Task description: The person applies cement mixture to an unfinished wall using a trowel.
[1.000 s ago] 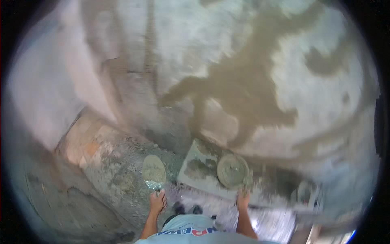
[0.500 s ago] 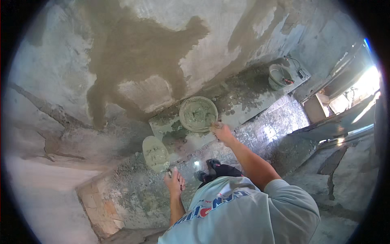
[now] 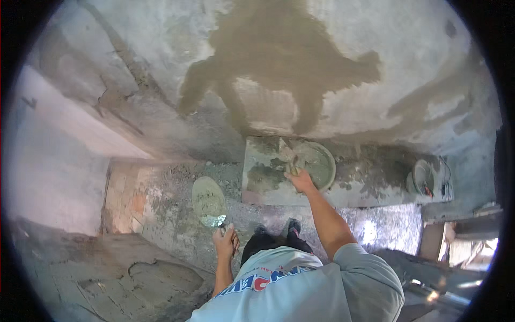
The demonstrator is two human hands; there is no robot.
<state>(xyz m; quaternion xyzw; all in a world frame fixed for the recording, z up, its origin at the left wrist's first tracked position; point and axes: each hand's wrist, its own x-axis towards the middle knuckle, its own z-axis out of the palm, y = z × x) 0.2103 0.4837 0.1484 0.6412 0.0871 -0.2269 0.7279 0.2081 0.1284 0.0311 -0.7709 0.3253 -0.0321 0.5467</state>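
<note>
My left hand is closed round the handle of an oval metal plastering trowel. Grey mortar smears cover most of its face, while the end near my hand is shiny. In my right hand is a small pointing trowel, gripped by its handle. Its blade is over the left rim of a round basin; whether it touches cannot be told. Wet grey mortar lies inside the basin, partly hidden by the trowel and my hand.
The basin stands on a mortar-stained plank platform along the wall, which bears a large damp plaster patch. A bucket with a cable stands at the platform's right end. Rubble lies on the floor at left.
My view has turned, so the platform now runs level. The pointing trowel has come up from the basin's near right rim to its left side. My left hand still holds the oval trowel.
</note>
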